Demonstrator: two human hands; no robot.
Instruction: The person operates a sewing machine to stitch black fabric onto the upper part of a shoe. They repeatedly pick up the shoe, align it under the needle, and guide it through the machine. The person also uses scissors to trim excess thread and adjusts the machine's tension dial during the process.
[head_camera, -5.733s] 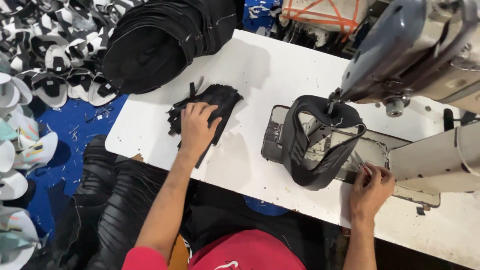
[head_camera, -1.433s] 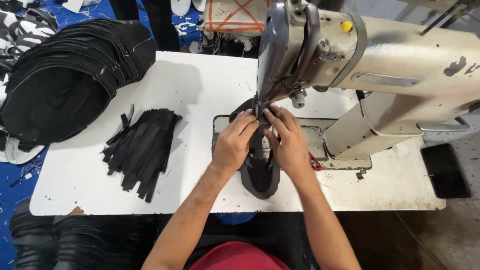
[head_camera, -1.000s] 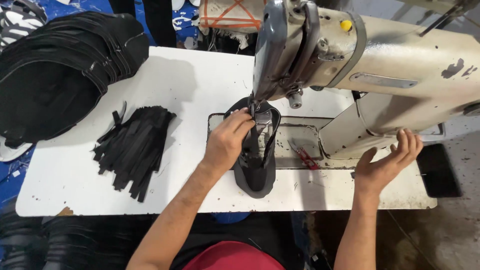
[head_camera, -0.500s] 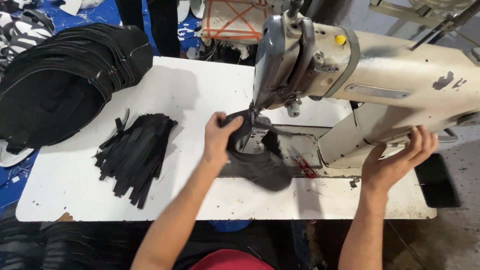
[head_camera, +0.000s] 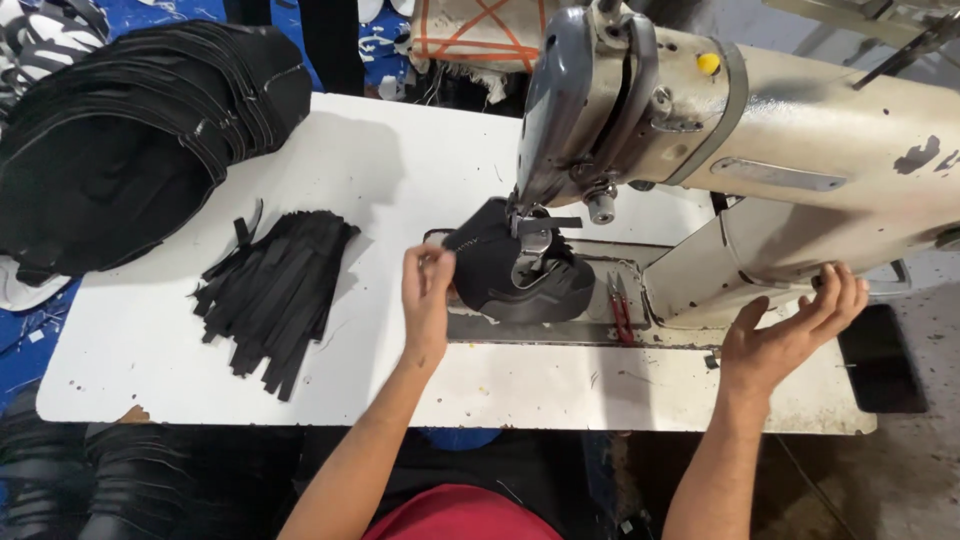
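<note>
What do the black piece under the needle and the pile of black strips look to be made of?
Black piece: probably matte fabric or synthetic leather; it bends softly and shows pale stitching. Strips: likely thin matte leatherette or cloth, lying limp and flat.

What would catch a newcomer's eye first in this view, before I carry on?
The big cream sewing machine fills the upper right, with a black shoe upper under its presser foot. The left hand pinches that piece's left edge, while the right hand is spread open by the machine's base. On the white table lie a fan of black strips and, far left, a stack of black pieces.
</note>
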